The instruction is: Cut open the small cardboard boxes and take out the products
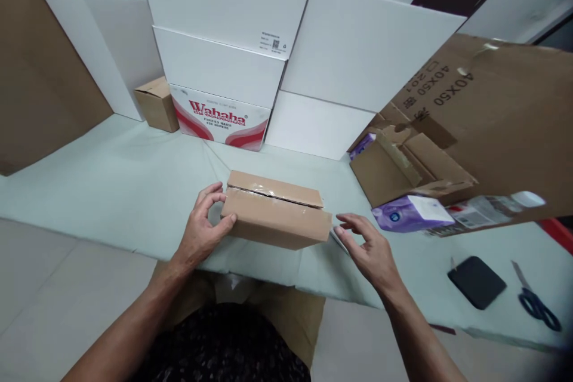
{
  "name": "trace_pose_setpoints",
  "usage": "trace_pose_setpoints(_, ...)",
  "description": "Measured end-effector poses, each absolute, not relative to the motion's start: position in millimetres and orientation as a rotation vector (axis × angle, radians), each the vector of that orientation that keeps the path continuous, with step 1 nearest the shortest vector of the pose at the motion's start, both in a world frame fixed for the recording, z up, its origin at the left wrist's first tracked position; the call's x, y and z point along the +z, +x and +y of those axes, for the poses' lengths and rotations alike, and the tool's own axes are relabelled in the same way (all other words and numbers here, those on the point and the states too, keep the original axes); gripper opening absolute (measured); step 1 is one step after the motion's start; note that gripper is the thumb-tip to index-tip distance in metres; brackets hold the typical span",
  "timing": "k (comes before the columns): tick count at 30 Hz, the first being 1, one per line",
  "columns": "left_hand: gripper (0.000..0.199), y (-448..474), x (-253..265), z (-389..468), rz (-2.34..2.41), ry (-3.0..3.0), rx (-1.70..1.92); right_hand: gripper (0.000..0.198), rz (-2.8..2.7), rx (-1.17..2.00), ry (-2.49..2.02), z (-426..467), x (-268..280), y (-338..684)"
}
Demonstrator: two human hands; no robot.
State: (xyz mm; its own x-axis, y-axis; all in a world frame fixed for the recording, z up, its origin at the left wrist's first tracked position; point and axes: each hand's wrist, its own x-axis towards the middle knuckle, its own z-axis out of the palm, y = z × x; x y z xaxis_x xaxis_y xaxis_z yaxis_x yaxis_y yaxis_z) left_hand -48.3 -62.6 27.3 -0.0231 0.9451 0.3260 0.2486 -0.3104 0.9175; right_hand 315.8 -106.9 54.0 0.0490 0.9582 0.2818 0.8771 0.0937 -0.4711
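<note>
A small brown cardboard box (277, 221) sits at the near side of the table, its two top flaps meeting at a slightly gaping seam with shiny clear tape on it. My left hand (208, 221) grips the box's left end, with the thumb on the front corner and the fingers at the back. Just off the right end is my right hand (364, 245), its fingers curved and apart with nothing held in them. Beside its fingertips lies a thin pale thing (339, 240) that I cannot make out.
White cartons and a Wahaha carton (219, 116) line the back, beside a small brown box (156, 104). At right are an open cardboard box (385, 170), a purple tissue pack (409, 213), a plastic bottle (487, 209), a black flat object (477, 282) and scissors (535, 304).
</note>
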Motion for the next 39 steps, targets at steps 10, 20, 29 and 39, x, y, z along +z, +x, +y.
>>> trace_pose_setpoints(10, 0.020, -51, 14, -72, 1.047, 1.854, 1.495, 0.023, -2.053, -0.113, -1.114, -141, 78, 245)
trace_pose_setpoints(20, 0.028, -80, 30, -83, 1.112, 1.878, 1.119, 0.015, -2.200, -0.083, -1.337, -132, 90, 240)
trace_pose_setpoints(29, 0.017, -70, 69, -69, 1.169, 1.936, 1.133, 0.036, -2.362, -0.188, -1.769, -99, 116, 242)
trace_pose_setpoints(39, 0.026, -64, 60, -65, 1.122, 2.193, 0.957, 0.081, -2.518, -0.054, -1.907, -59, 122, 242)
